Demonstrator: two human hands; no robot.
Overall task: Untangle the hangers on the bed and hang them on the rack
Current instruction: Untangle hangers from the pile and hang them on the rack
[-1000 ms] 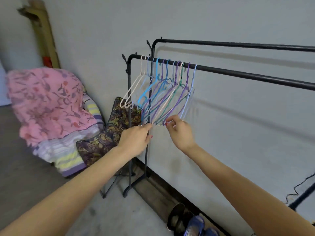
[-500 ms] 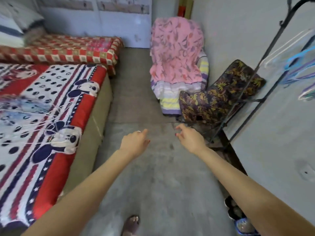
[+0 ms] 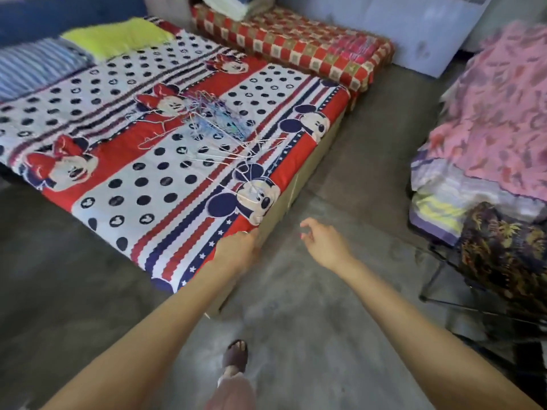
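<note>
- On the bed (image 3: 165, 184), at the middle of its red, white and navy cartoon-print cover, lies the tangle of hangers (image 3: 211, 121): thin wire hangers in white, blue and lilac, knotted together; several loose white ones trail from the heap toward the bed's near corner.
- Rack: outside this view.
- At the bed's near edge, the left hand (image 3: 236, 251) is stretched out, back of the hand up, just at the cover's border; its fingers are loosely curled and hold nothing. Whether they touch the cover cannot be told.
- Right of the bed's near corner, over the grey floor (image 3: 310, 335), the right hand (image 3: 324, 244) hangs in the air, apart from the bed; its fingers (image 3: 305, 227) are slackly bent, thumb and forefinger near each other, empty.
- Both hands are well apart from the hangers.
- At the bed's head end lie a striped pillow (image 3: 35, 66) and a lime-green cloth (image 3: 115, 37).
- Beyond the bed, touching its far side, a lower mattress (image 3: 296, 48) in a red-and-cream check.
- Across the floor from the bed, at right, a pink flowered blanket (image 3: 500, 113) drapes over a pile of striped bedding (image 3: 438, 199); a dark leaf-print cushion (image 3: 503, 255) sits just in front of it.
- Below the hands, on the floor, one foot in a sandal (image 3: 235, 355).
</note>
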